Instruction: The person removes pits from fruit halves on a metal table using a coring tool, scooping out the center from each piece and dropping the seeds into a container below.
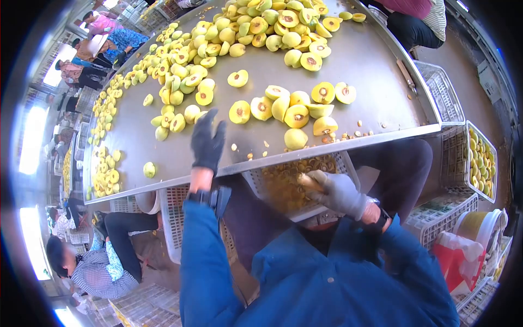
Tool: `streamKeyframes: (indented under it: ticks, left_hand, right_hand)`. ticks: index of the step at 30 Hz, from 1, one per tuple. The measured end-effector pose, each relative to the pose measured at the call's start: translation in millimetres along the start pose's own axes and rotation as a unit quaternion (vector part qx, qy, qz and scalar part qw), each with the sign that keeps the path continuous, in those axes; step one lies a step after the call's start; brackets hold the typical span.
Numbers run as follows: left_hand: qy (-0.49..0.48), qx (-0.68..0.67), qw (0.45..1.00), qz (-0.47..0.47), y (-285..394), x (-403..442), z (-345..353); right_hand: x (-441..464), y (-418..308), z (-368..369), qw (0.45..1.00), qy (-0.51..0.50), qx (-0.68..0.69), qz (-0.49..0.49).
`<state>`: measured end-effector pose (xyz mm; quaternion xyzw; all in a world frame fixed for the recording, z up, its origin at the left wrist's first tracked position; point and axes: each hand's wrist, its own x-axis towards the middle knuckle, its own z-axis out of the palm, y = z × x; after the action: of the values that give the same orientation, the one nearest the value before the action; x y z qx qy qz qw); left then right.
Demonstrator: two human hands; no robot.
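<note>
Over the near edge of a metal table [261, 144], my left hand [208, 143] in a dark glove reaches out with its fingers apart, holding nothing, close to a halved yellow fruit. In a grey glove, my right hand [339, 192] is wrapped round a wooden handle [310, 182] below the table edge. Behind that hand is a crate of pits and scraps [289, 177]. Halved yellow fruits with brown pits [239, 111] lie in front of my left hand and to its right. A large heap of fruit [261, 27] spreads across the far part of the table.
A knife-like tool [406, 75] lies at the table's right side. Crates [441, 92] stand right of the table, one holding fruit halves [480, 163]. A bucket [476, 226] and a red bag [457, 259] are lower right. A seated person [103, 272] is at left; others work farther back.
</note>
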<state>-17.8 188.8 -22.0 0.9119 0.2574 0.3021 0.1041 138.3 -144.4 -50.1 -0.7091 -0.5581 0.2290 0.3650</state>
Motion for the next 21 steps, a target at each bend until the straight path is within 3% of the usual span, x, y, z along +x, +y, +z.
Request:
streamKeyframes:
  ticks: [4, 7, 10, 14, 17, 18, 21]
  left_hand:
    - [-0.161, -0.052, 0.982, -0.080, -19.4, 40.9, 68.3]
    - [-0.204, -0.120, 0.960, -0.148, -18.6, 47.8, 69.6]
    - [-0.169, -0.307, 0.919, -0.181, 14.4, 23.9, 41.0]
    - [-0.100, -0.316, 0.929, -0.166, 105.9, -19.3, -11.4]
    - [-0.017, -0.371, 0.916, -0.151, 142.2, -54.2, -16.2]
    - [0.016, -0.448, 0.872, -0.199, 148.0, -60.3, -13.9]
    - [0.099, -0.646, 0.699, -0.290, 160.5, -72.7, 5.7]
  right_hand:
    - [-3.4, -6.7, -14.4, 0.998, -0.003, 0.029, 0.058]
    - [-0.9, -12.3, -31.2, 0.992, 0.015, 0.089, 0.092]
    - [24.6, -25.3, -31.8, 0.970, 0.086, 0.203, 0.105]
    - [64.4, -45.9, -1.4, 0.927, 0.152, 0.321, 0.117]
    - [68.5, -74.3, 4.4, 0.829, 0.104, 0.526, 0.160]
    - [66.8, -82.3, 4.2, 0.776, 0.071, 0.599, 0.183]
    - [59.1, -82.0, 16.4, 0.859, 0.107, 0.481, 0.141]
